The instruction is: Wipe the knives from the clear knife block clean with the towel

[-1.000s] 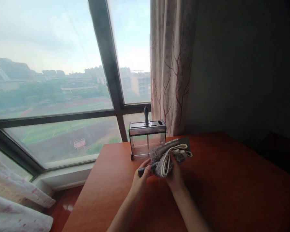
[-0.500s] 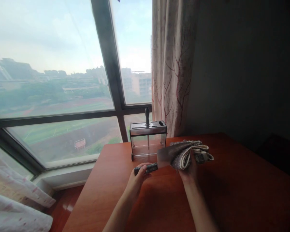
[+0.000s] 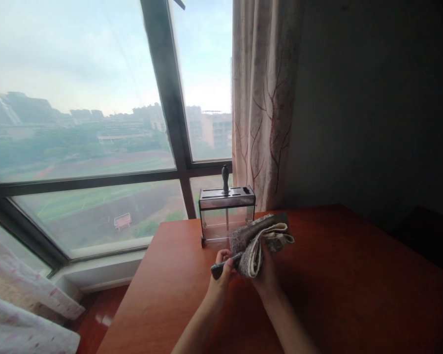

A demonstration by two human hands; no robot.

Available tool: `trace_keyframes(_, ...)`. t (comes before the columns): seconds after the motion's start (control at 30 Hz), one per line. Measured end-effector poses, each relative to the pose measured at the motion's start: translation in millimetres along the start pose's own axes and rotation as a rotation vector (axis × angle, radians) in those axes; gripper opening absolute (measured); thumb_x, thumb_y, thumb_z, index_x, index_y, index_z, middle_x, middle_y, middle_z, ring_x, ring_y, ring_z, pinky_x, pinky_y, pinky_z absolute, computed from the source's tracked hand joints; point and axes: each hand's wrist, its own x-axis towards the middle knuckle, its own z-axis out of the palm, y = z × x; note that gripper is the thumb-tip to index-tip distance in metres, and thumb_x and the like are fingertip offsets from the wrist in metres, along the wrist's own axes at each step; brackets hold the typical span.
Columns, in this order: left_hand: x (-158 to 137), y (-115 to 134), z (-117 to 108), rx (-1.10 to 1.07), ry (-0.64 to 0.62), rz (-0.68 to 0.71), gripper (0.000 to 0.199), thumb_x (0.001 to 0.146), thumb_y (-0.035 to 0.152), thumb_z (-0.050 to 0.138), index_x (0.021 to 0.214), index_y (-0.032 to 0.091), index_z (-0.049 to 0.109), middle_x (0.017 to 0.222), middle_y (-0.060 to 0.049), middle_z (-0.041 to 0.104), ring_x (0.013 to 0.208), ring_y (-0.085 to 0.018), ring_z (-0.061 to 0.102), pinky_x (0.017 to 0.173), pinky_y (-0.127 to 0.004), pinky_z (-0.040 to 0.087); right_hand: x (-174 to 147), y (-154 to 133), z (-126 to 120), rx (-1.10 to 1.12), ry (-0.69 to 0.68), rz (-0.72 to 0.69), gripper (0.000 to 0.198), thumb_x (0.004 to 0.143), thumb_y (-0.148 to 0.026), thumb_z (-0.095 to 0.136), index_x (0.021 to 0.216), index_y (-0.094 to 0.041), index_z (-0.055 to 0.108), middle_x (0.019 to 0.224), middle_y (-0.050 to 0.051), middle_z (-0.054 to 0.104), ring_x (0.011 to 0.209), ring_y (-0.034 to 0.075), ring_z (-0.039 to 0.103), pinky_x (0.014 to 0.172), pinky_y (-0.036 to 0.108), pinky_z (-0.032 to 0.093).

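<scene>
A clear knife box (image 3: 227,214) stands just beyond the hands, blocking reach toward the window (image 3: 96,147). Bare table (image 3: 354,285) lies open to the right and left.

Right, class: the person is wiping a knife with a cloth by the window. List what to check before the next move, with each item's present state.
1. Left hand grips the knife handle: ok.
2. Right hand holds the folded cloth around the blade: ok.
3. Fingers clear of the blade edge: cannot tell, the cloth hides it.
4. Knife block upright on the table: ok.
5. Free slot in the block top: cannot tell.
</scene>
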Motion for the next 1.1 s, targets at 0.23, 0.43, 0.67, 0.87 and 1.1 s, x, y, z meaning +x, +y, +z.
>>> trace_keyframes(0.23,-5.3,24.4,-6.4,-0.006,-0.066,0.067,0.059,0.076,0.058,0.061,0.122,0.020,0.059,0.117,-0.011,0.066,0.118,-0.032,0.054,0.104,-0.043,0.038,-16.8,19.7,12.5,-0.153,0.003,-0.049,0.046,0.069,-0.031,0.081,0.111,-0.027,0.064,0.104,-0.002,0.073,0.099,0.020,0.067,0.088,0.033,0.053)
trace_keyframes(0.43,-8.4,48.3,-9.6,0.077,-0.117,0.051,0.051,0.075,0.051,0.066,0.113,0.017,0.066,0.112,-0.012,0.069,0.110,-0.033,0.059,0.096,-0.043,0.045,-5.4,3.1,7.1,-0.122,0.054,-0.132,0.047,0.070,-0.038,0.078,0.113,-0.027,0.063,0.104,-0.003,0.072,0.098,0.018,0.067,0.087,0.032,0.053)
trace_keyframes(0.67,-2.0,53.1,-25.1,-0.013,-0.076,0.030,0.039,0.076,0.046,0.065,0.098,0.015,0.072,0.100,-0.013,0.070,0.095,-0.027,0.063,0.075,-0.032,0.052,4.6,-34.5,0.6,-0.036,0.078,-0.236,0.036,0.074,-0.041,0.074,0.107,-0.027,0.065,0.104,-0.003,0.073,0.104,0.018,0.065,0.093,0.035,0.052)
trace_keyframes(0.87,1.9,63.6,-35.7,-0.281,0.037,-0.089,0.036,0.077,0.047,0.066,0.094,0.016,0.070,0.087,-0.007,0.070,0.075,-0.017,0.064,0.063,-0.025,0.051,5.2,-31.5,0.1,-0.046,0.130,-0.289,0.039,0.072,-0.035,0.076,0.108,-0.028,0.064,0.107,-0.005,0.071,0.100,0.015,0.066,0.089,0.029,0.054)
trace_keyframes(1.1,-0.8,70.1,-29.8,-0.409,0.137,-0.110,0.022,0.075,0.038,0.069,0.083,0.018,0.066,0.077,0.000,0.068,0.062,-0.011,0.062,0.053,-0.020,0.047,-0.3,-16.2,7.5,-0.312,0.180,-0.356,0.055,0.068,-0.038,0.079,0.118,-0.027,0.060,0.110,-0.001,0.070,0.106,0.020,0.064,0.089,0.034,0.052)
